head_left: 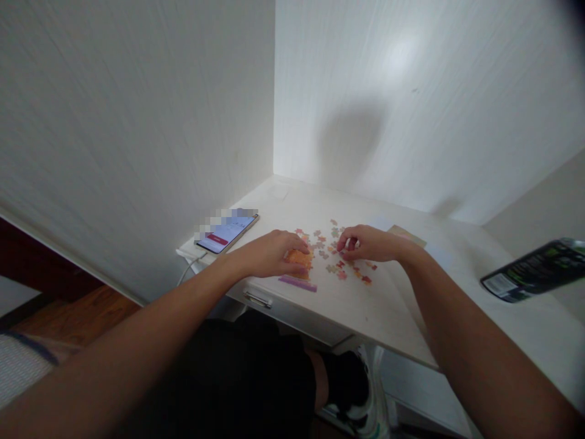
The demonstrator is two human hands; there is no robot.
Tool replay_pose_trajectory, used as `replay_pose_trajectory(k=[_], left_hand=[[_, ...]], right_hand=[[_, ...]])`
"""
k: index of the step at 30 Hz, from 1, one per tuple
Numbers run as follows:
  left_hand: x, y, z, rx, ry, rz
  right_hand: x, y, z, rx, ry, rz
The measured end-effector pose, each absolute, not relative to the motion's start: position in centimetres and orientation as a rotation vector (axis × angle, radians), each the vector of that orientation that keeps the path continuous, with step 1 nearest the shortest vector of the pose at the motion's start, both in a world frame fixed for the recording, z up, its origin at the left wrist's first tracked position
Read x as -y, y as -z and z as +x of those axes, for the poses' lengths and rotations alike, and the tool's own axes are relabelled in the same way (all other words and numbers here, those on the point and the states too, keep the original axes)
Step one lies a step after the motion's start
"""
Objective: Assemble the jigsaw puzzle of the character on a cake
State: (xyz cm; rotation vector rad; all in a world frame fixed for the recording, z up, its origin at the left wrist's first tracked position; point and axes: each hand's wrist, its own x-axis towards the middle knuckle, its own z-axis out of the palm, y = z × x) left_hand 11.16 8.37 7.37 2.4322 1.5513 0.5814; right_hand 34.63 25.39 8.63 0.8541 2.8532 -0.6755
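Observation:
Small orange, pink and grey puzzle pieces (336, 259) lie scattered on a white desk (365, 305). My left hand (274, 253) rests palm down on an assembled orange patch of puzzle (301, 263), fingers curled over it. My right hand (368, 242) hovers just right of it over the loose pieces, fingertips pinched together on what seems to be a piece, too small to name.
A phone (226, 231) with a lit screen and a white cable lies at the desk's left corner. A dark can (534, 269) lies at the right edge. White walls close in behind and to the left. A drawer handle (257, 298) is below the desk front.

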Motion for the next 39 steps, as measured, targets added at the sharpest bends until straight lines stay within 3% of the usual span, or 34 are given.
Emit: replay_pose_trajectory(k=[11, 23, 39], left_hand=[[-8.5, -7.2, 10.8, -1.541, -0.635, 2.402], [-8.8, -7.2, 12.9, -1.648, -1.073, 2.371], [-8.9, -6.9, 13.2, -1.735, -1.078, 2.332]], right_hand=[[-25.5, -8.4, 34.5, -2.902, 0.975, 0.723], [-22.3, -5.8, 31.2, -2.882, 1.78, 0.592], [-21.0, -6.0, 30.6, -2.846, 1.972, 0.75]])
